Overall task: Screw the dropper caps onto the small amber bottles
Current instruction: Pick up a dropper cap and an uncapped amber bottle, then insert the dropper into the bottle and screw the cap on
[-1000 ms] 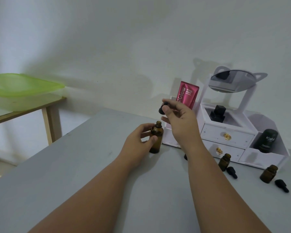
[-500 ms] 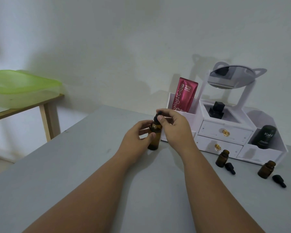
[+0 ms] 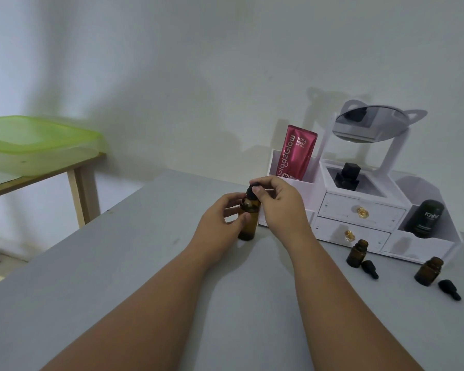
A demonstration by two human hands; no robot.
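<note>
An amber bottle (image 3: 248, 223) stands upright on the grey table (image 3: 118, 277). My left hand (image 3: 220, 220) grips its body with thumb and fingers. My right hand (image 3: 279, 203) pinches the black dropper cap (image 3: 252, 191), which sits on the bottle's neck. Two smaller uncapped amber bottles (image 3: 356, 253) (image 3: 429, 271) stand to the right. A loose black dropper cap (image 3: 370, 269) (image 3: 450, 289) lies beside each.
A white cosmetic organiser (image 3: 359, 215) with drawers and a tilted mirror stands at the back right. It holds a pink sachet (image 3: 296, 156), a black bottle (image 3: 426, 218) and a small black item. A wooden side table (image 3: 73, 167) with a green-lidded box (image 3: 32, 135) is at left.
My right hand came down from above the bottle and set the dropper cap on its neck. My left hand kept its grip on the bottle.
</note>
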